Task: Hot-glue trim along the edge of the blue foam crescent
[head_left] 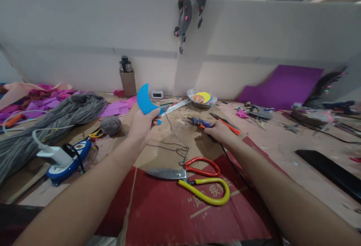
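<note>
Above the cardboard-covered table point(158, 152), a blue foam crescent point(144, 100), judged light, soft and easily creased, is pinched at its lower edge by the left hand point(141, 126), while the right hand point(222, 132) is closed on a blue glue gun point(200, 122).

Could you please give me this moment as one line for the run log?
left hand: holds blue crescent cutout raised | right hand: on blue glue gun | scissors: flat on cardboard, untouched
</note>
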